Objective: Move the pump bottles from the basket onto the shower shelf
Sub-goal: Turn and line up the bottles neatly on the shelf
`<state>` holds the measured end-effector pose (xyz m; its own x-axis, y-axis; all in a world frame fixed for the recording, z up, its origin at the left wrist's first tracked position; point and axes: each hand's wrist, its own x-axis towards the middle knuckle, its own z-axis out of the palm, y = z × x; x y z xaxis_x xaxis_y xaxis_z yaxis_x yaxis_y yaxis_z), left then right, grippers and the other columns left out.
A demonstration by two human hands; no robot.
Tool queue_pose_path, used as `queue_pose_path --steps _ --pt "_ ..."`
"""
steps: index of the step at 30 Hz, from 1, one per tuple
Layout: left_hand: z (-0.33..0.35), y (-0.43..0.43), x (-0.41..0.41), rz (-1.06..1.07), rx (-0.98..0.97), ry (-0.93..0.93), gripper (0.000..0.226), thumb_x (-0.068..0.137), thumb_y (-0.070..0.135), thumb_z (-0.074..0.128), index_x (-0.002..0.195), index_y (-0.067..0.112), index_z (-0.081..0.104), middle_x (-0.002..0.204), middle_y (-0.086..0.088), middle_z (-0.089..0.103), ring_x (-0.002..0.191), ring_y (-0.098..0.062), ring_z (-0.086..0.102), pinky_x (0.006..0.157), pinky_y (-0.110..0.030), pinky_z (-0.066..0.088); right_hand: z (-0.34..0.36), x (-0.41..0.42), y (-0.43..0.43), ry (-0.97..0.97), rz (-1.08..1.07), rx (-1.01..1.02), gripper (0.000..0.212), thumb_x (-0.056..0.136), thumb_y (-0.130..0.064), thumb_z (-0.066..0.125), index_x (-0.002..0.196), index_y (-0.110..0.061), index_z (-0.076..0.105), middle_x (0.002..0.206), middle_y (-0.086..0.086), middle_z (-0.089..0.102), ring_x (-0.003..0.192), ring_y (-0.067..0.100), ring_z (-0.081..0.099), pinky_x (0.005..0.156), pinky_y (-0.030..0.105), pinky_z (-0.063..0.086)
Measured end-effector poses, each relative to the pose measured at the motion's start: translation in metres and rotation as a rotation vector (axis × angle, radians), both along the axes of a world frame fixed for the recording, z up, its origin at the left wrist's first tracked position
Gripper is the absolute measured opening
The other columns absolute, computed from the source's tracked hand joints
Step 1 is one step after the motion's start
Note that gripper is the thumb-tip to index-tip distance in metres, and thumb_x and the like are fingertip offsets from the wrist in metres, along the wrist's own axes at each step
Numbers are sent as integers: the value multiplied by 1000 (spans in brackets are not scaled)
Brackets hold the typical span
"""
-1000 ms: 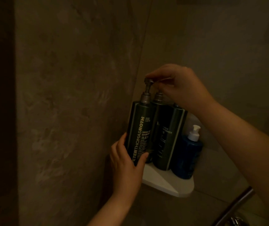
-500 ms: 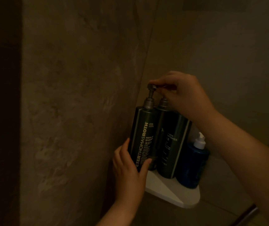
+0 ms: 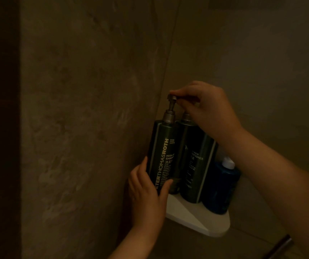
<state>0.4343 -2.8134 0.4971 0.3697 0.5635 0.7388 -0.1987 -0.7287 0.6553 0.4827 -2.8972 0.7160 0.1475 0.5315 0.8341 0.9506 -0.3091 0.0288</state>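
With the left hand wrapped round the shampoo low down at the shelf's left edge and the right hand pinching its pump, I'd seat it flat beside the conditioner, well inside the rim, before letting go.

White corner shower shelf, dark shampoo pump bottle upright at its left edge with its base hidden, dark conditioner pump bottle standing upright, touching it on the right, shorter blue bottle with white pump top just beside that at the right end, bare white front rim
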Motion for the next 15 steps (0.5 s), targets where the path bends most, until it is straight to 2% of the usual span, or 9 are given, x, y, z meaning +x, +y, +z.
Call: queue_pose_path --steps 4,9,15 --pt "1 0 -1 -3 14 9 84 76 35 70 143 15 24 132 -9 38 116 -8 31 95 -30 33 0 0 0 24 19 11 22 84 -8 65 104 -16 71 92 2 67 85 9 62 76 20 48" --pt "2 1 -2 1 19 12 83 76 37 69 142 14 24 131 -8 39 116 -8 32 94 -29 32 0 1 0 18 37 7 23 84 -8 64 105 -15 71 94 1 68 89 9 63 79 21 50" --pt "1 1 -2 3 20 20 81 77 38 68 142 12 26 131 -10 40 118 -16 38 95 -29 32 0 2 1 25 48 10 23 84 -6 65 104 -15 71 94 2 68 89 10 64 81 28 52"
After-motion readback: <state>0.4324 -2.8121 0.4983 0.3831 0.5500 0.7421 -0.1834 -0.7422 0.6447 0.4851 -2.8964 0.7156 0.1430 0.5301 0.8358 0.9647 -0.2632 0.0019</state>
